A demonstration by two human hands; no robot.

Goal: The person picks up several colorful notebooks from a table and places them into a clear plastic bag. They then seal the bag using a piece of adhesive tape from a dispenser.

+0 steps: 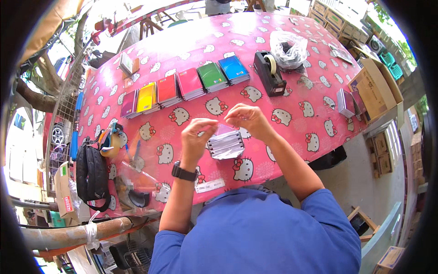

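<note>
A stack of small spiral notebooks (226, 145) stands in front of me near the table's front edge, white page edges and dark binding rings toward me. Clear plastic (223, 129) shines over the stack, and a purple cover shows through at its top. My left hand (199, 133), with a black watch at the wrist, pinches the plastic at the stack's upper left. Fingers and thumb together, my right hand (248, 119) pinches it at the upper right. The fingertips are small here, and the film's edges are hard to follow.
Purple, yellow, red, pink, green and blue notebook stacks (190, 83) form a row farther back. Right of them are a black tape dispenser (270, 75) and a clear bag (288, 50). A cardboard box (373, 86) stands at the right edge, a black backpack (92, 171) at the left.
</note>
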